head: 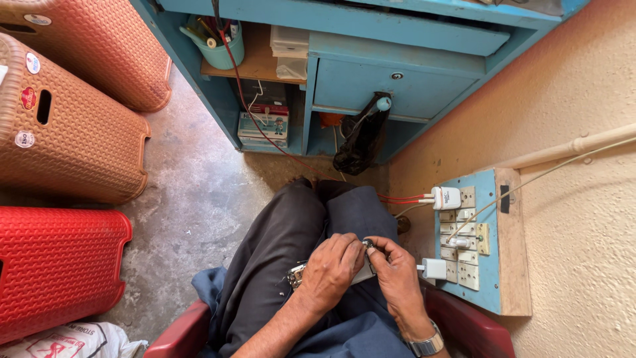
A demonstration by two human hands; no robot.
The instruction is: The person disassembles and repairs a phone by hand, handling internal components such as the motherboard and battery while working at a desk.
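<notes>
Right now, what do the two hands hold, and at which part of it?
Both hold one small metal device over the lap. The left hand covers its middle; the right hand pinches its upper end with the fingertips.

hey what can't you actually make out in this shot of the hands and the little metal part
- Head view: small metal part mostly covered by the left hand and right hand; its kind is unclear.
- What the fingertips pinch is too small to tell.
- Black bag: contents hidden.
- Forearms cut off by the bottom edge.
</notes>
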